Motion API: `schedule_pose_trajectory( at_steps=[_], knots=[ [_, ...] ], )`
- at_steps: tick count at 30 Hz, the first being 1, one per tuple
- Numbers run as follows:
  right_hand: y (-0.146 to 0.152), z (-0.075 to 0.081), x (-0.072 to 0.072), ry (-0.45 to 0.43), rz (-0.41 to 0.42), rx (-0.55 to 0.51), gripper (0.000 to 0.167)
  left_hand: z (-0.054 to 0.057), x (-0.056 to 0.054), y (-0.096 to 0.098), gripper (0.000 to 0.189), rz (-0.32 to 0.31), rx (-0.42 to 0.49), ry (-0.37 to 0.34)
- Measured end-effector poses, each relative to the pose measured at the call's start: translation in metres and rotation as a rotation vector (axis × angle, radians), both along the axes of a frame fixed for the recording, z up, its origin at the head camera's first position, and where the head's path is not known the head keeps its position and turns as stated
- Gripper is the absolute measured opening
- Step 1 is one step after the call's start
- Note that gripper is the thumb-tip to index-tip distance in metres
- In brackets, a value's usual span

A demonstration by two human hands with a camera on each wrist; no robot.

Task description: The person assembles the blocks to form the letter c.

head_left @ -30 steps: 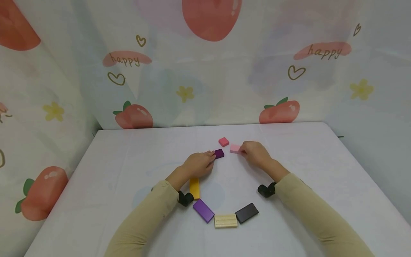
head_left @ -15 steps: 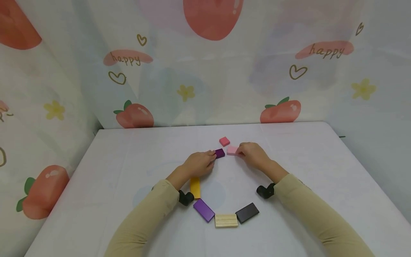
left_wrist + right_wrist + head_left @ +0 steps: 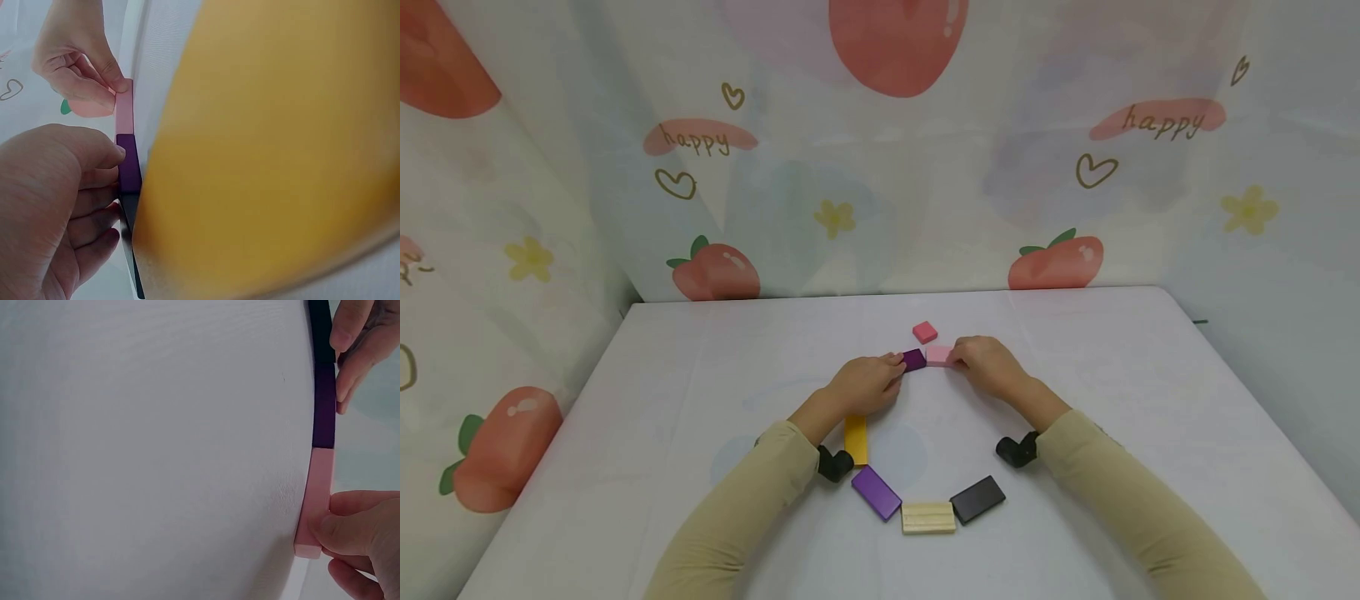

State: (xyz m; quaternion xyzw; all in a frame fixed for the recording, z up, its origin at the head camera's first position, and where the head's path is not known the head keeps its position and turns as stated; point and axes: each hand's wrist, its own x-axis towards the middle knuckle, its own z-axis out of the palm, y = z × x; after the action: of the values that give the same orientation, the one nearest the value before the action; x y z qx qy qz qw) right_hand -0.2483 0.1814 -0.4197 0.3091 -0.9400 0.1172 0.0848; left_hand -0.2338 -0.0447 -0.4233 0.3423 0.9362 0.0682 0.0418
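In the head view, my right hand (image 3: 992, 365) pinches a light pink block (image 3: 939, 357) by its right end. Its other end meets a dark purple block (image 3: 913, 360). My left hand (image 3: 867, 385) holds the dark purple block with thumb and fingertips near its left end. Both wrist views show the pink block (image 3: 315, 494) and purple block (image 3: 324, 406) end to end. Beyond the purple one, a very dark block (image 3: 321, 331) continues the row; the left hand hides it in the head view. A yellow block (image 3: 275, 150) looms large in the left wrist view.
On the white table (image 3: 737, 350), a coral-pink block (image 3: 925, 332) lies just behind the row. A purple block (image 3: 876, 492), a pale wooden block (image 3: 928, 517) and a black block (image 3: 977, 499) curve along the near side. A printed cloth (image 3: 925, 200) hangs behind.
My right hand has slid the light pink block left and slightly nearer, closing the gap to the dark purple block. The left hand has stayed almost still.
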Motion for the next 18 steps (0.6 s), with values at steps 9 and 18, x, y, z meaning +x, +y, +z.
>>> schedule_pose_trajectory(
  at_steps=[9, 18],
  knots=[
    [-0.0010, -0.0001, 0.0004, -0.017, -0.007, -0.017, 0.011, -0.0015, -0.0004, -0.0007, 0.039, -0.003, 0.005, 0.010],
    [-0.0014, -0.0009, 0.0022, -0.023, -0.031, -0.021, 0.012, -0.0025, -0.0018, -0.0001, 0.040, 0.005, -0.009, 0.002]
  ],
)
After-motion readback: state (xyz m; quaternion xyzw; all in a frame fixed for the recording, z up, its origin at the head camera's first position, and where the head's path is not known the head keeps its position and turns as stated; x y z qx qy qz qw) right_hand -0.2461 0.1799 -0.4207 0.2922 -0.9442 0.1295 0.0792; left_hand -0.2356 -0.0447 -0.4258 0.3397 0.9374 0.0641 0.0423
